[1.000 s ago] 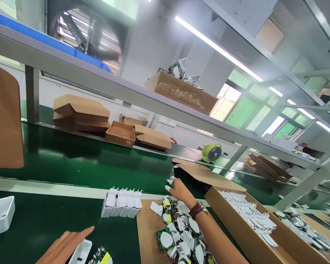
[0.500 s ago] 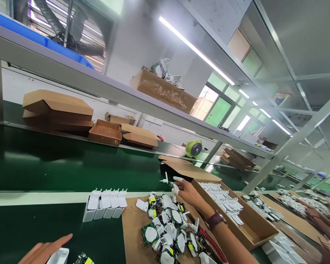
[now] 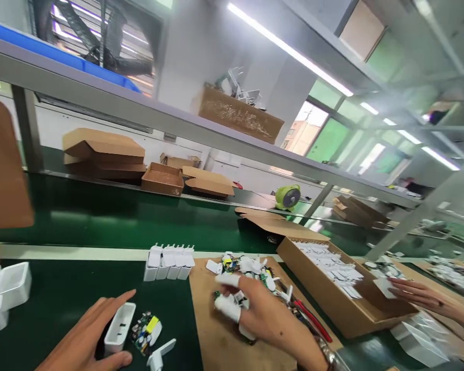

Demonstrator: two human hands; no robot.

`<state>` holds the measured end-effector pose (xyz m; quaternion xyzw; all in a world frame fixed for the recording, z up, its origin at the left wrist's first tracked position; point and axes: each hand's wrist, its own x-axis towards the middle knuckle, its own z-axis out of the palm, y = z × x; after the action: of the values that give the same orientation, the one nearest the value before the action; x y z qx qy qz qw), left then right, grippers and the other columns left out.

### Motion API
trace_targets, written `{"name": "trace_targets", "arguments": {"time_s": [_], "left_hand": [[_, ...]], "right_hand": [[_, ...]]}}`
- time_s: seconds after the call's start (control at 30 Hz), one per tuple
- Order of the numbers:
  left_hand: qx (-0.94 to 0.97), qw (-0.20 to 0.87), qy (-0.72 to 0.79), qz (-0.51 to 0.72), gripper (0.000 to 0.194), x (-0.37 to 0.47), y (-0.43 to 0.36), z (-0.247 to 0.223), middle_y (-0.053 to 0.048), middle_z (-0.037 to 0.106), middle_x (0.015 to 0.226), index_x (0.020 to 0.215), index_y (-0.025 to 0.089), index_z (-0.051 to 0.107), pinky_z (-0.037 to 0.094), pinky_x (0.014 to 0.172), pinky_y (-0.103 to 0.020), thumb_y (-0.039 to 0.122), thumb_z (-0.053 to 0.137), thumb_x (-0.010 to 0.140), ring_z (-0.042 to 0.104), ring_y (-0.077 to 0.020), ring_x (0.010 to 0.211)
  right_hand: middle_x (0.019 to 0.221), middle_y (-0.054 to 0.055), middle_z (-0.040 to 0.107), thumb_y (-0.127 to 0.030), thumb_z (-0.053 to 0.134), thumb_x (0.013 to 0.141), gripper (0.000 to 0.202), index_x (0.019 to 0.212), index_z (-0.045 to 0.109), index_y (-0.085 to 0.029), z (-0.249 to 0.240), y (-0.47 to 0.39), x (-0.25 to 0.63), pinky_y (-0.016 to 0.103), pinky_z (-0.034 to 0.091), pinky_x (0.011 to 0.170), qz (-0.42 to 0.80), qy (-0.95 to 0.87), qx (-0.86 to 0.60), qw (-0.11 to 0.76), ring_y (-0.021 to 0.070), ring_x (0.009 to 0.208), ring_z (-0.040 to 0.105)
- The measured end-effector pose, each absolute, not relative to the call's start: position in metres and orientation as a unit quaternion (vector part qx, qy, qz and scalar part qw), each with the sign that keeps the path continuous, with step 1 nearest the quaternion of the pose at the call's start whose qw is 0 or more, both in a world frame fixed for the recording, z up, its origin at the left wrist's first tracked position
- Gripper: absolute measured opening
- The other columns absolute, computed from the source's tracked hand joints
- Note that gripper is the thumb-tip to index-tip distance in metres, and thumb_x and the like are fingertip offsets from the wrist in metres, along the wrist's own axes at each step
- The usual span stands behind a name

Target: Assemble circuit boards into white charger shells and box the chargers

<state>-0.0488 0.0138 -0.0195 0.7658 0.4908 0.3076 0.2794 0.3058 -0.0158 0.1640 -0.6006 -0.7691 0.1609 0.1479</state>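
Note:
My left hand (image 3: pixel 95 335) curls around an open white plastic case (image 3: pixel 119 327), fingers along its far side and thumb at its near end. Just right of the case, on the dark green table, lies a circuit board (image 3: pixel 145 332) with a yellow part. A white plastic piece with an arm (image 3: pixel 160 355) is near it. My right hand (image 3: pixel 251 309), white covers on thumb and index finger, hovers over a pile of circuit boards (image 3: pixel 251 265) on cardboard. Its thumb and index finger are apart, with no held thing visible between them; the palm side is hidden.
White cases with lids (image 3: pixel 169 263) stand in a row behind. Open white cases (image 3: pixel 13 286) sit at far left. A cardboard box (image 3: pixel 371 304) of white parts and red-handled pliers (image 3: pixel 313 319) are at right. A co-worker's hand (image 3: pixel 421 293) holds a white piece there.
The view has shifted. My right hand has come back from beside the box to over the pile; the board with a white piece at its fingertips no longer shows. My left hand has closed around the case.

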Motion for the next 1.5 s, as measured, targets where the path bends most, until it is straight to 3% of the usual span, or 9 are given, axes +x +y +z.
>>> {"name": "trace_targets", "arguments": {"time_s": [0.13,0.2,0.47,0.73,0.87,1.03,1.23,1.4,1.5], "left_hand": [[0.756,0.297,0.494,0.31,0.083,-0.046,0.016,-0.008,-0.009,0.064,0.138,0.159,0.032,0.041,0.052,0.109,-0.048,0.034,0.073,0.083,0.059,-0.0347,0.13],[0.76,0.297,0.488,0.311,0.087,-0.046,0.019,-0.009,-0.009,0.063,0.136,0.16,0.032,0.038,0.052,0.108,-0.049,0.032,0.074,0.082,0.06,-0.0342,0.127],[0.767,0.301,0.472,0.314,0.095,-0.046,0.025,-0.02,-0.012,0.059,0.142,0.163,0.033,0.033,0.048,0.113,-0.056,0.027,0.078,0.08,0.054,-0.0372,0.133],[0.746,0.397,0.482,0.231,0.117,-0.064,0.021,0.025,-0.011,0.032,0.17,0.168,0.039,0.012,0.03,0.123,-0.068,0.02,0.081,0.075,0.028,-0.0417,0.157],[0.741,0.431,0.435,0.277,0.103,-0.061,0.019,0.027,-0.007,0.042,0.165,0.166,0.037,0.021,0.035,0.125,-0.055,0.012,0.066,0.077,0.041,-0.0314,0.152],[0.721,0.365,0.497,0.318,0.081,-0.046,0.022,0.016,-0.01,0.059,0.142,0.159,0.03,0.037,0.046,0.118,-0.048,0.028,0.07,0.085,0.06,-0.0299,0.13],[0.695,0.431,0.524,0.236,0.117,-0.051,0.019,0.036,-0.009,0.041,0.159,0.163,0.034,0.023,0.04,0.12,-0.05,0.026,0.088,0.066,0.048,-0.034,0.142],[0.718,0.416,0.5,0.248,0.06,-0.046,0.018,0.04,-0.006,0.066,0.126,0.13,0.027,0.058,0.053,0.102,-0.041,0.021,0.079,0.075,0.064,-0.0295,0.115],[0.759,0.335,0.456,0.322,0.056,-0.039,0.017,0.031,-0.008,0.062,0.129,0.13,0.027,0.059,0.054,0.101,-0.035,0.017,0.079,0.078,0.064,-0.0268,0.116]], "right_hand": [[0.124,0.019,0.07,-0.049,0.079,0.082,0.062,0.131,0.066,-0.014,0.111,-0.018,0.226,0.052,0.055,0.099,0.133,-0.843,-0.519,0.042,0.0413,0.112,0.068],[0.121,0.019,0.069,-0.039,0.078,0.08,0.052,0.125,0.067,-0.013,0.092,-0.01,0.203,0.051,0.056,0.099,0.141,-0.85,-0.506,0.027,0.0403,0.111,0.068],[0.145,0.017,0.058,-0.02,0.076,0.074,0.073,0.145,0.056,-0.017,0.072,0.025,0.206,0.051,0.042,0.118,0.244,-0.853,-0.452,0.092,0.0355,0.139,0.05],[0.127,0.01,0.063,-0.006,0.058,0.079,0.057,0.134,0.057,-0.022,0.059,0.017,0.219,0.039,0.056,0.102,0.175,-0.857,-0.426,0.232,0.025,0.118,0.063],[0.132,0.011,0.063,-0.013,0.055,0.091,0.053,0.142,0.047,-0.025,0.067,0.015,0.219,0.041,0.057,0.103,0.094,-0.855,-0.411,0.301,0.026,0.122,0.062],[0.13,0.01,0.063,-0.01,0.054,0.091,0.055,0.142,0.045,-0.029,0.065,0.016,0.212,0.042,0.058,0.102,0.066,-0.84,-0.391,0.37,0.0271,0.124,0.061],[0.13,0.012,0.063,-0.009,0.052,0.093,0.048,0.138,0.049,-0.026,0.062,0.014,0.211,0.044,0.057,0.105,0.075,-0.827,-0.394,0.393,0.0281,0.126,0.06],[0.137,0.011,0.061,-0.012,0.061,0.087,0.068,0.148,0.04,-0.03,0.065,0.003,0.211,0.036,0.061,0.102,0.124,-0.83,-0.389,0.38,0.0261,0.125,0.064],[0.136,0.009,0.063,-0.008,0.058,0.083,0.075,0.152,0.036,-0.031,0.072,-0.002,0.205,0.037,0.059,0.104,0.093,-0.847,-0.37,0.371,0.0263,0.128,0.063]]}}
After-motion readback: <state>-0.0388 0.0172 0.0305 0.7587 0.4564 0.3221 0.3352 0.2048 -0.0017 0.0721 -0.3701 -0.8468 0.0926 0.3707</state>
